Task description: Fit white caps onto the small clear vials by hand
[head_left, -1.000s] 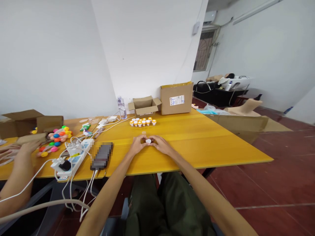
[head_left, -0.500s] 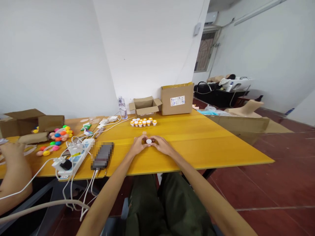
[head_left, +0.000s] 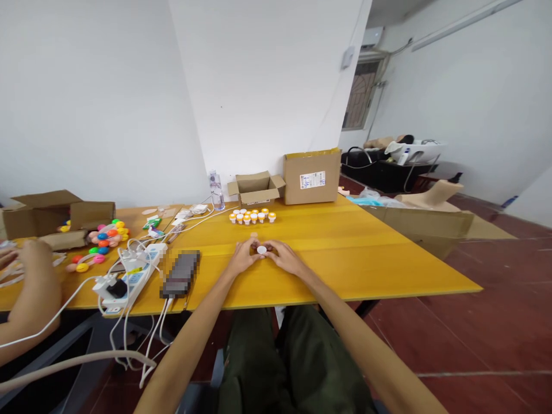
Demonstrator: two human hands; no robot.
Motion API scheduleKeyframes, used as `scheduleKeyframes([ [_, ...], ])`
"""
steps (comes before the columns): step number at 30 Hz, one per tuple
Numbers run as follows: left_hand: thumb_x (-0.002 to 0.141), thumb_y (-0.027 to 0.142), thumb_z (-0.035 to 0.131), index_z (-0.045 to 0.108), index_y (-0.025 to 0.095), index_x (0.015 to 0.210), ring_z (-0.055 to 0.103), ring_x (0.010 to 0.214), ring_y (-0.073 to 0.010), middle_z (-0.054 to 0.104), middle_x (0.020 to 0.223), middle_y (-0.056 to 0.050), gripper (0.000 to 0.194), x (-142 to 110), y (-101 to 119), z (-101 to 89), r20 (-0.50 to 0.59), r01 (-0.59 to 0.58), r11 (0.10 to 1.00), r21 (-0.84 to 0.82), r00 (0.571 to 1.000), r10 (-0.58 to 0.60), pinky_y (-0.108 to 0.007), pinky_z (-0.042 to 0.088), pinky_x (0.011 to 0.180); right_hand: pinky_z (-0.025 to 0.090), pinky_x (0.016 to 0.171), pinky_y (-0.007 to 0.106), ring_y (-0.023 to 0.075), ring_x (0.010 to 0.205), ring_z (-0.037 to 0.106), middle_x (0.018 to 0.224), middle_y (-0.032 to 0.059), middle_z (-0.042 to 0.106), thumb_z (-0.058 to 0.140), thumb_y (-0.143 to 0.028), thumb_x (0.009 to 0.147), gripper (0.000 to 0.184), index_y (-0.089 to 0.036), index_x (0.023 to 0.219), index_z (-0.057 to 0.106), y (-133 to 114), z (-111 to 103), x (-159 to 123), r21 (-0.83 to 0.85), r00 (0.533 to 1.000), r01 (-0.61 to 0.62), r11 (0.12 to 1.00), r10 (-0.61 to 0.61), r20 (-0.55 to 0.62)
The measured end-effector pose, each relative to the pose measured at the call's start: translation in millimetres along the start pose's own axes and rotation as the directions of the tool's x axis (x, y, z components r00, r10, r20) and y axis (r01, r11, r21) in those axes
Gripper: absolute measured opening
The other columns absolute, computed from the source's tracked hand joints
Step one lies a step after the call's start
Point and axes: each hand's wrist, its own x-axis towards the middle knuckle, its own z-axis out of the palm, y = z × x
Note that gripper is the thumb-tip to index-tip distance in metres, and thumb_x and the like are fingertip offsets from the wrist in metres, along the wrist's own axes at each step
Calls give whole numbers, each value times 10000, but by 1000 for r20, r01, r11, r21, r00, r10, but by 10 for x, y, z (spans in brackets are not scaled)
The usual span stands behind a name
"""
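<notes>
Left hand (head_left: pixel 242 256) and right hand (head_left: pixel 283 256) are both at the white-capped piece (head_left: pixel 261 250), one from each side. Left grip: thumb and fingers curled in, nearly closed, fingertips on the piece's left side. Right grip: same on the right side, a small gap between thumb and fingers, closed down to the piece's width. Piece is upright, round white top facing up; lower part mostly hidden by fingers. Can't tell if its base touches the worktop (head_left: pixel 345 259).

Piece location: over the middle of the worktop's depth, well left of the right front corner, roughly in front of the wearer's trousers (head_left: pixel 297 356).

Beyond the hands, toward the back edge: cluster of white-and-orange pieces (head_left: pixel 253 218), standing close together in rows. Just behind them an open small box (head_left: pixel 259 198), flaps out, with a taller closed carton (head_left: pixel 295 198) to its right. Clear bottle (head_left: pixel 217 195) stands left of the small box.

Left of the hands, by the front edge: dark phone (head_left: pixel 180 273), pixelated, cable out of its near end. Then white power strip (head_left: pixel 149 261) with plugs and loose white cables. Further left: coloured balls (head_left: pixel 103 242), open carton (head_left: pixel 56 218), co-worker's forearm (head_left: pixel 37 293) over the front edge.
</notes>
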Motion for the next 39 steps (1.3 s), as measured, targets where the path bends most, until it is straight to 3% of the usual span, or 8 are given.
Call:
scheduleKeyframes([
  [39,754,266,664,580,230,955,629,922,-210,686,945,-8,222,-35,161,-51,29,-56,996,74,998,54,-363,380,903,470,825,317,198,919,614,945,50,679,540,-198,856,165,-228,971,654,13,14,13,-100,1000,23,995,-23,1],
])
